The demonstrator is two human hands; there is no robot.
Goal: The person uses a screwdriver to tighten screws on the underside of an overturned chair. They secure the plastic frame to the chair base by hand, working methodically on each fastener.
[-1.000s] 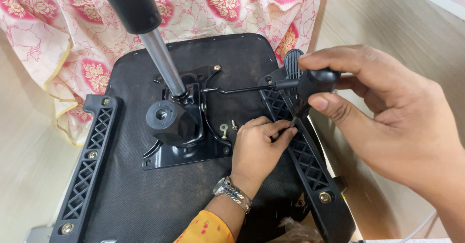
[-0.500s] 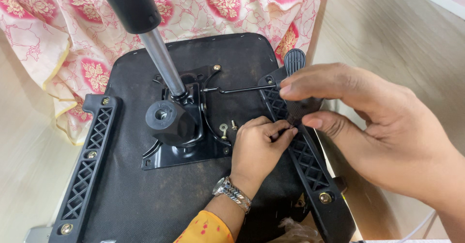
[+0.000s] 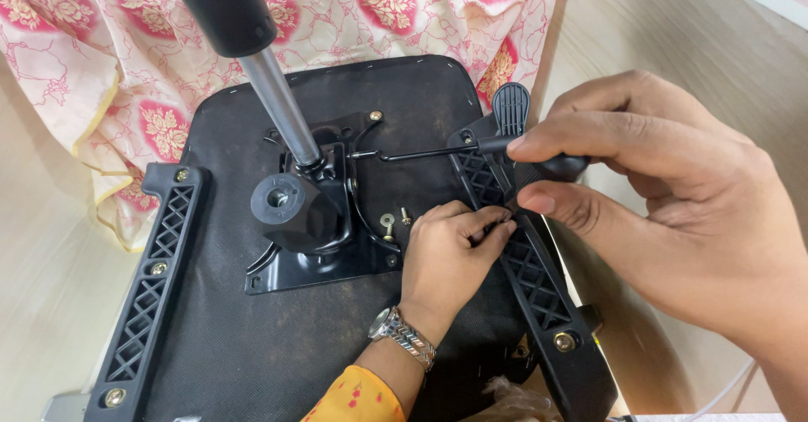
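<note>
Wooden floor under an upturned chair seat (image 3: 337, 329), floral cloth (image 3: 109, 60) beyond.
Right hand (image 3: 673, 220) fingers pinch a black tool handle (image 3: 551, 167) above the lattice bracket (image 3: 530, 262); left hand (image 3: 450, 254) fingers, just below, pinch something small, hidden.

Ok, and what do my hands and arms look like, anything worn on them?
Left hand: a silver metal-link wristwatch at the wrist, and a yellow sleeve with a small red flower print further up. Right hand: bare, with no ring, watch or sleeve in view.
</note>
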